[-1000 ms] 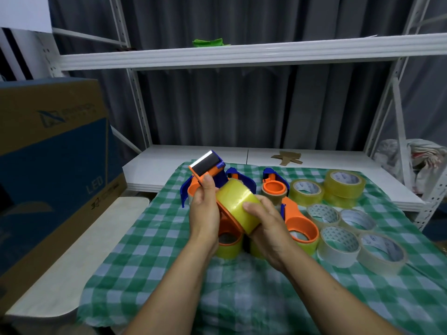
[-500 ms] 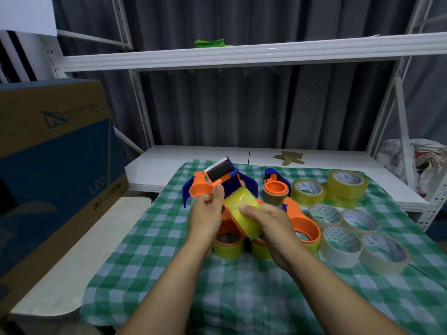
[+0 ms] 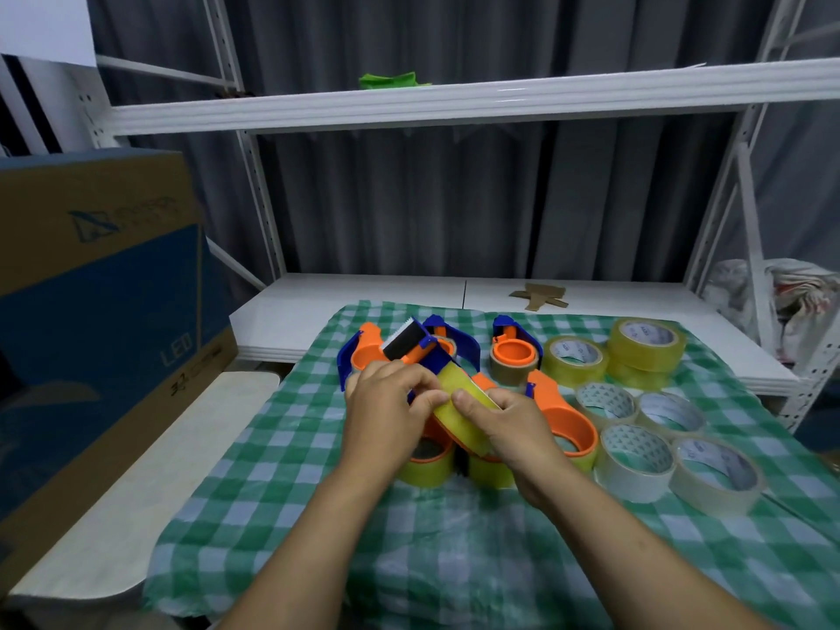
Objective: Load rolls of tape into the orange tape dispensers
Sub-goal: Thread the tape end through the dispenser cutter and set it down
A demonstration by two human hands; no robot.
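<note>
**packrat_09:** Where's the roll in this one? Can't make out much past the hands.

**tape_nerd:** The yellow tape roll (image 3: 461, 418) is up off the checked cloth (image 3: 318, 516), tilted, between both hands and right over the pile of dispensers. The person's right hand (image 3: 513, 429) has it pinched, thumb on the outer face and fingers curled underneath. The left hand (image 3: 386, 402) is wrapped round the held dispenser (image 3: 409, 347), with its thumb tip touching the roll just beside the other thumb. That dispenser's black roller and toothed blade poke out above the left knuckles.

**packrat_09:** Is the roll actually seated on the hub?

**tape_nerd:** Can't tell, the fingers cover that bit. Some orange shows right under the roll, that's all.

**packrat_09:** And the rest of the cloth?

**tape_nerd:** A second orange dispenser (image 3: 570, 425) lies just right of the right hand with yellow tape round it. A third dispenser (image 3: 513, 361) with brown tape stands further back. Past that are the stacked yellow rolls (image 3: 645, 352), one on top of the other, and a single yellow one beside them. Four clear rolls (image 3: 634, 463) sit in a cluster near the right edge. A big cardboard box (image 3: 91, 288) stands off to the left, beside the cloth.
</note>
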